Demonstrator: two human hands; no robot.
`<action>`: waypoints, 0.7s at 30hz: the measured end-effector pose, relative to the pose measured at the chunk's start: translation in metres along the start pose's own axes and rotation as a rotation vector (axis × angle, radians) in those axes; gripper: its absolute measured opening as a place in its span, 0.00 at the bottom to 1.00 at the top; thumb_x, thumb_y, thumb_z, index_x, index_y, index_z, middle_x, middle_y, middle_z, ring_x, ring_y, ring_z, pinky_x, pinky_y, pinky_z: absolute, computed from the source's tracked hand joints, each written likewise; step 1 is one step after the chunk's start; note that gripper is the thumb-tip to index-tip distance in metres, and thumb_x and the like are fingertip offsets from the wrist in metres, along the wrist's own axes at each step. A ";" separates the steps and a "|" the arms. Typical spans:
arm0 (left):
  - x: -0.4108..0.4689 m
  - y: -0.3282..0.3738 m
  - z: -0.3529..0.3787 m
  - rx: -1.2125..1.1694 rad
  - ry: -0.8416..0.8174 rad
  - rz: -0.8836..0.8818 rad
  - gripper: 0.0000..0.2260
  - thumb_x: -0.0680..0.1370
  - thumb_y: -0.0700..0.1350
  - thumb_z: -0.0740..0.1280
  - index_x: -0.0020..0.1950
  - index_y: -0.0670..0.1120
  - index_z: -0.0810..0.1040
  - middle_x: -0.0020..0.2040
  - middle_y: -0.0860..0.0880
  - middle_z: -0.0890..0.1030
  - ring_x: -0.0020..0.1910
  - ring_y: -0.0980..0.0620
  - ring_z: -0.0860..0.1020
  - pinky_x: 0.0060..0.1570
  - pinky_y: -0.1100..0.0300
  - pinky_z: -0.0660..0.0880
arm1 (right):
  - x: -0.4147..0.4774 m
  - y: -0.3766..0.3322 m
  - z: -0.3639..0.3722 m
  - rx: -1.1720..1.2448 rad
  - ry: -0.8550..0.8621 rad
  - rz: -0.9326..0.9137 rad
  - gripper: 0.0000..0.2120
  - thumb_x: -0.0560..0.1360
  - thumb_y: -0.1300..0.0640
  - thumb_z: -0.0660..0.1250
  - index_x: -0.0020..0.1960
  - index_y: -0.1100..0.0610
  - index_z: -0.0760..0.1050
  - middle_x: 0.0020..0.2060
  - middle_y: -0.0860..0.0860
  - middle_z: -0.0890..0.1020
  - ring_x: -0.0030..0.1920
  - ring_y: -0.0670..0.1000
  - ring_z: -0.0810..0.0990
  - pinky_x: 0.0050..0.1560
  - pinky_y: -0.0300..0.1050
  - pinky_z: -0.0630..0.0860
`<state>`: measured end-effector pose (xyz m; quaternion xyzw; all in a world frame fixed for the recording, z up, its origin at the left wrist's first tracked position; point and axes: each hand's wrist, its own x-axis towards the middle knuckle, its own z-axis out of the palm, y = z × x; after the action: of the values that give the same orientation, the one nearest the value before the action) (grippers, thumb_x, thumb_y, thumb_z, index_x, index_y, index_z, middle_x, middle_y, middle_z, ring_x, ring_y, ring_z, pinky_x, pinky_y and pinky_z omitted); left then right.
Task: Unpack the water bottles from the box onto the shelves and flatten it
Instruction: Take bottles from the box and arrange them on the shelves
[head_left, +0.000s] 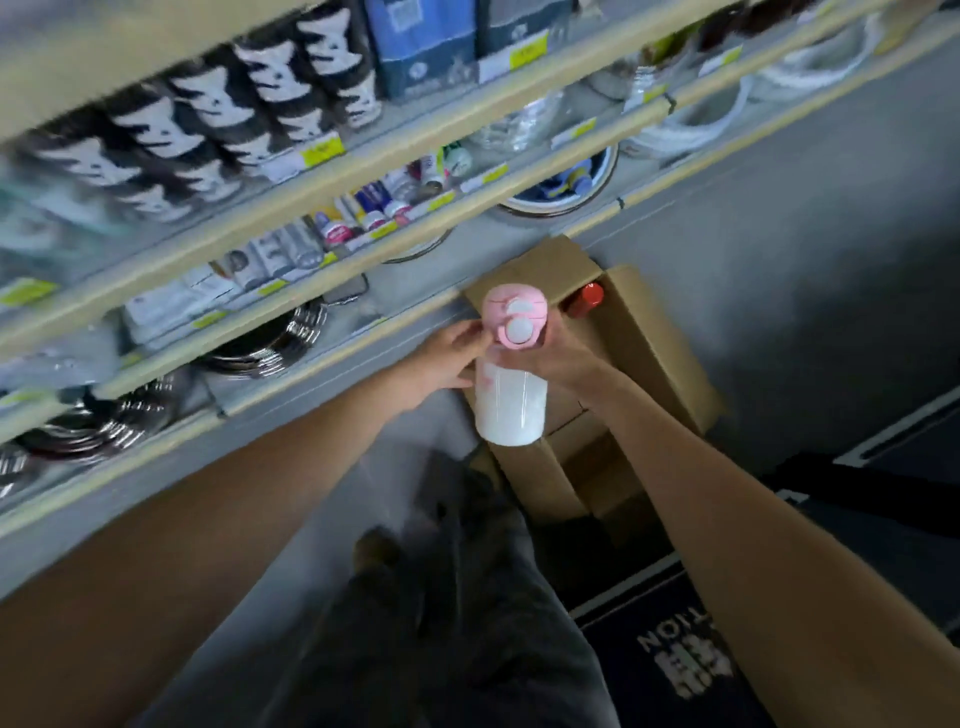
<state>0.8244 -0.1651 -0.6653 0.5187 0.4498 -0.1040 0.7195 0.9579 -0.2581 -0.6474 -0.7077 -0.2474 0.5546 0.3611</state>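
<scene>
I hold a white water bottle (510, 405) with a pink lid (514, 314) upright above the open cardboard box (649, 338) on the floor. My left hand (449, 358) grips the bottle's neck from the left, fingertips at the lid. My right hand (563, 356) wraps the neck from the right. A red-capped bottle (587, 299) stands inside the box at its far end. The shelves (291, 306) run diagonally on my left.
The shelves carry black-and-white patterned cups (208, 119), small tubes and bottles, steel pots (270, 343) and bowls. Yellow price tags line the shelf edges. My legs and shoes (415, 545) are below, on the grey floor. A dark mat (675, 654) lies at the right.
</scene>
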 end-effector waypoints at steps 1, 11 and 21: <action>-0.015 -0.004 -0.013 -0.035 0.015 0.007 0.18 0.80 0.53 0.60 0.68 0.49 0.70 0.64 0.46 0.77 0.59 0.47 0.77 0.58 0.51 0.76 | 0.001 -0.010 0.015 -0.045 -0.018 0.008 0.27 0.69 0.68 0.74 0.65 0.64 0.67 0.56 0.59 0.79 0.56 0.55 0.78 0.57 0.47 0.77; -0.190 -0.123 -0.143 -0.324 0.302 0.019 0.16 0.80 0.43 0.62 0.67 0.48 0.69 0.61 0.44 0.78 0.60 0.46 0.76 0.62 0.48 0.72 | -0.026 -0.071 0.238 -0.374 -0.330 -0.083 0.18 0.69 0.65 0.74 0.57 0.59 0.75 0.50 0.57 0.82 0.50 0.53 0.81 0.56 0.50 0.76; -0.434 -0.306 -0.251 -0.608 0.564 0.099 0.10 0.78 0.41 0.60 0.58 0.51 0.73 0.47 0.53 0.79 0.45 0.56 0.77 0.48 0.58 0.69 | -0.153 -0.108 0.521 -0.518 -0.613 -0.244 0.31 0.68 0.62 0.75 0.68 0.57 0.67 0.60 0.54 0.79 0.60 0.52 0.78 0.63 0.49 0.73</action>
<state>0.2510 -0.2264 -0.5519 0.3119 0.6139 0.2143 0.6928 0.4215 -0.1832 -0.5346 -0.5430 -0.5566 0.6121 0.1437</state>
